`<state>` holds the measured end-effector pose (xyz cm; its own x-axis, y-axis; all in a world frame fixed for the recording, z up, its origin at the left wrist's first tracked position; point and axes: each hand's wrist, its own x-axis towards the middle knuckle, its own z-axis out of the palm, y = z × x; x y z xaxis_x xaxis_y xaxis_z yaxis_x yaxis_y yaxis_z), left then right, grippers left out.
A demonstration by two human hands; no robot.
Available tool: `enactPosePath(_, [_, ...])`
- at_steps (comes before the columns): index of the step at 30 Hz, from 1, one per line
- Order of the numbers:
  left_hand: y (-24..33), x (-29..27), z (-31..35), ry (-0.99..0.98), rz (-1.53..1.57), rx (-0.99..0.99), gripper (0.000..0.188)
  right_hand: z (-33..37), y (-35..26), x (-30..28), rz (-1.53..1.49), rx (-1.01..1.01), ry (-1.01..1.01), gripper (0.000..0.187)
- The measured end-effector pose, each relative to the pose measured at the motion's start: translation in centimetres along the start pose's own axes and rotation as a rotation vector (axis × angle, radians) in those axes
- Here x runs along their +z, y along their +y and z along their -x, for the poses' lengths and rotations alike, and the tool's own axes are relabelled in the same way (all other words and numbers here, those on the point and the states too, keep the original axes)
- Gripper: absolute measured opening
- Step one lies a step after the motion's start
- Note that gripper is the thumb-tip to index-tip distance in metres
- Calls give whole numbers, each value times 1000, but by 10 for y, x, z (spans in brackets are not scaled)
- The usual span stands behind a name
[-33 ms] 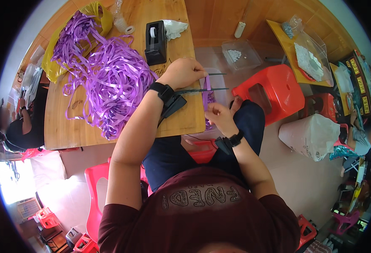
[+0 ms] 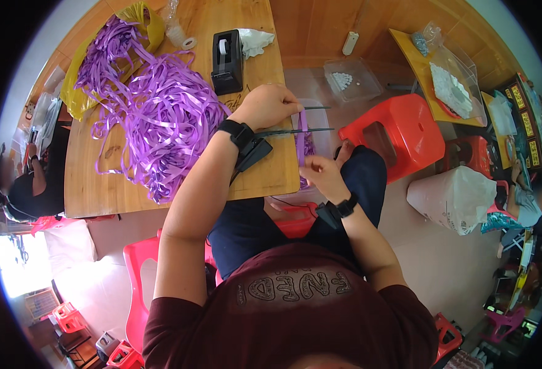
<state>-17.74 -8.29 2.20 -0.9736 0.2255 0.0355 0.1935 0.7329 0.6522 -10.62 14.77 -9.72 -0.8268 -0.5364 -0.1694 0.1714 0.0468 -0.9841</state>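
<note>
A strip of purple ribbon (image 2: pixel 302 142) runs between my hands just past the table's right edge. My left hand (image 2: pixel 267 106) pinches its far end, next to two thin dark rods (image 2: pixel 314 130) that stick out beyond the edge. Nearer to me, my right hand (image 2: pixel 325 178) has its fingertips closed on the ribbon's lower part. Below the strip, more purple ribbon lies in a clear plastic bin (image 2: pixel 323 117). To the left, a big tangled pile of purple ribbon (image 2: pixel 169 123) covers much of the wooden table (image 2: pixel 89 184).
A yellow bag (image 2: pixel 153 27) holding ribbon and a black tape dispenser (image 2: pixel 227 64) are on the table. Red stools (image 2: pixel 406 132), a white sack (image 2: pixel 449 200) and a clear box with white pieces (image 2: pixel 354 83) stand to the right. Other people sit at both sides.
My right hand has shifted slightly, with its fingers turned a little. My left hand stays where it was.
</note>
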Motion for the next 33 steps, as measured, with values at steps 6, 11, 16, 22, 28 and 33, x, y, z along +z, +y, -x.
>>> enactPosePath(6, [5,-1,1,-33,2,-41,30,49,-13,1,267,-327,5,12])
enactPosePath(11, [6,-1,3,4,-18,-8,27,67,-16,6,184,-324,65,16])
enactPosePath(16, [6,-1,0,11,-15,-4,26,68,-25,2,172,-319,2,20])
enactPosePath(22, [5,-3,4,21,-8,-22,26,60,-110,-6,366,-500,-100,19])
enactPosePath(28, [3,-4,3,87,288,-239,29,-18,-173,-24,420,-625,66,24])
enactPosePath(33, [-9,-3,0,229,448,-231,29,-85,-177,-30,213,-157,-65,43])
